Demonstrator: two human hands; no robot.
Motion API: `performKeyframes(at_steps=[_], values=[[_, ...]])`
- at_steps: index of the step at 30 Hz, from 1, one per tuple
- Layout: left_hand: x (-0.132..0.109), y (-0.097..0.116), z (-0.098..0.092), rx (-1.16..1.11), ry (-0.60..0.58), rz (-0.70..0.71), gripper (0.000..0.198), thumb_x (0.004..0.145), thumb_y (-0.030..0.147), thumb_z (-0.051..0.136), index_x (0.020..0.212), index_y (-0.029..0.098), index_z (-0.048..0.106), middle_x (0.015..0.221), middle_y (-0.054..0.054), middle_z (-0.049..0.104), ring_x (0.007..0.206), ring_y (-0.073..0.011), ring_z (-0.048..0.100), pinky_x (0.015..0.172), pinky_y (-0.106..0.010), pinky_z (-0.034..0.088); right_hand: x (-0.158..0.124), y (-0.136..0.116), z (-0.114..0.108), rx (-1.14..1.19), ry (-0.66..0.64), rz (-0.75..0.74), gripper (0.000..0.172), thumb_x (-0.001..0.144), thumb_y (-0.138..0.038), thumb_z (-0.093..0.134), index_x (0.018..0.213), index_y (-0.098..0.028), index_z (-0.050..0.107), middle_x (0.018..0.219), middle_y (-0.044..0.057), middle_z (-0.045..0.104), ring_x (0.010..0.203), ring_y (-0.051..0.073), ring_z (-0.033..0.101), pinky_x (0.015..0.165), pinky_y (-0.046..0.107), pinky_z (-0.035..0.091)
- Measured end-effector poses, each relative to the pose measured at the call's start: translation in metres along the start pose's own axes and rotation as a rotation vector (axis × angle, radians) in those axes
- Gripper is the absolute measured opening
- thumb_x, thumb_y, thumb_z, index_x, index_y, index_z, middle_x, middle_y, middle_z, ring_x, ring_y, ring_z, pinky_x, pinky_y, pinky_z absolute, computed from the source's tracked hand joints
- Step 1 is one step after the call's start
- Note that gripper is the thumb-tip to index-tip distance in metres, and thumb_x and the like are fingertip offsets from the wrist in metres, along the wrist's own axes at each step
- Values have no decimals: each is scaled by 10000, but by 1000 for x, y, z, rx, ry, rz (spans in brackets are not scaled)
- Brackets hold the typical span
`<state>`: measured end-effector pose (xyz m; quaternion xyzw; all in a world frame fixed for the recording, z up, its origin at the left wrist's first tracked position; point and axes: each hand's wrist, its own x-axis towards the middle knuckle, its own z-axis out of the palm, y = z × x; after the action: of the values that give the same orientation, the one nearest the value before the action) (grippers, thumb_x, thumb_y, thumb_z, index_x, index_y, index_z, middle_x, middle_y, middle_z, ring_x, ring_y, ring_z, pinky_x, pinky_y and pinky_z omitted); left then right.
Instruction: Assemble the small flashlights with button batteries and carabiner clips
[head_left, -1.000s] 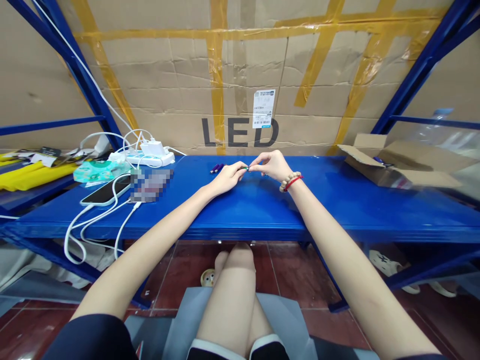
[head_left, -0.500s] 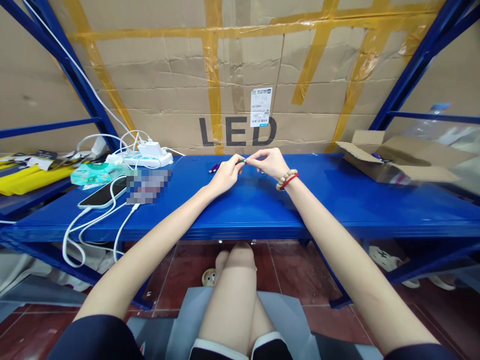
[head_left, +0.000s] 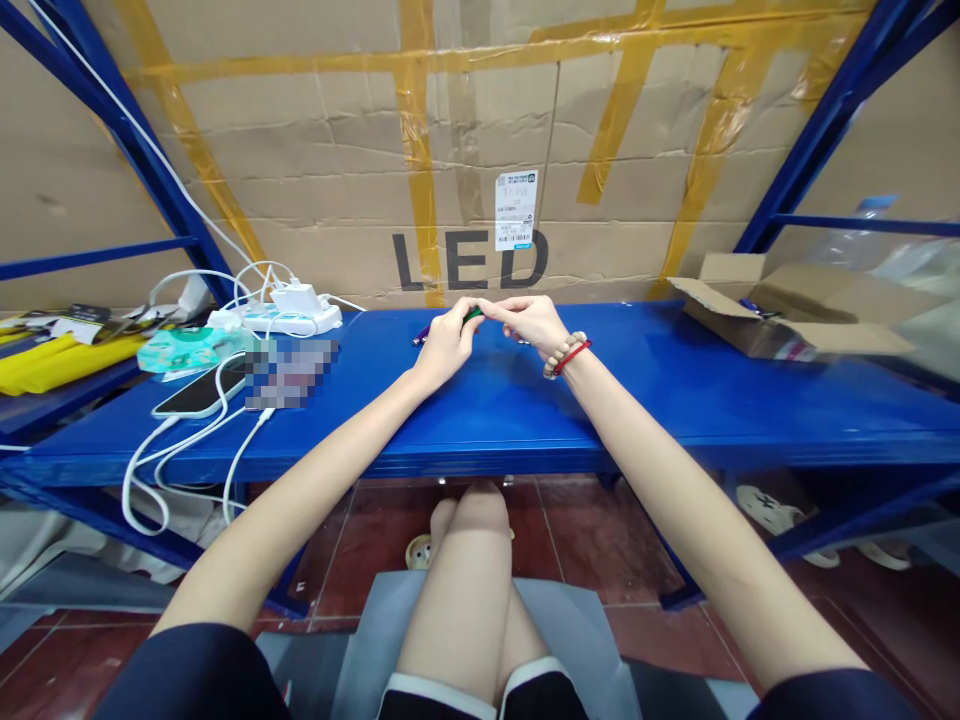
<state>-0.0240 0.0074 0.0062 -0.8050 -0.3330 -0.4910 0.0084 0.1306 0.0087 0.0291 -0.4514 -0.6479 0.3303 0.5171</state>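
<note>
Left hand point(head_left: 445, 345) around green object point(head_left: 472, 314)

"What carries everything?"
"A blue table point(head_left: 517, 410), smooth and shiny."
"And on its left?"
"A white power strip point(head_left: 319, 322) at the back, a turquoise pack point(head_left: 187, 352), a phone point(head_left: 196, 394) lying flat, something pixelated point(head_left: 294, 375) just beside it, and white cables point(head_left: 265, 414) drooping over the front edge."
"The middle?"
"A purple piece point(head_left: 420, 337), partly hidden."
"Right?"
"An open box point(head_left: 739, 332), flaps spread."

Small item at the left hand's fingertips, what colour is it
The small item is green where visible, seen in the head view.
</note>
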Motion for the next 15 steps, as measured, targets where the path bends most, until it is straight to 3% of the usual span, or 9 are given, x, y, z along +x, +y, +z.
performKeyframes(at_steps=[5,15], values=[[1,-3,-2,12,-76,3,200,903,166,370,1023,171,530,705,1,609,649,-123,572,663,-225,427,-1,-2,0,-5,-25,-25,473,582,-539,736,755,-99,715,536,11,580,446,49,430,412,193,328],[2,-10,-4,-51,-113,-56,176,902,216,385,963,169,543,676,6,593,648,-122,563,685,-224,415,2,1,-6,-95,-51,-357,482,645,-510,697,930,-122,702,873,89,688,484,74,518,445,226,405]])
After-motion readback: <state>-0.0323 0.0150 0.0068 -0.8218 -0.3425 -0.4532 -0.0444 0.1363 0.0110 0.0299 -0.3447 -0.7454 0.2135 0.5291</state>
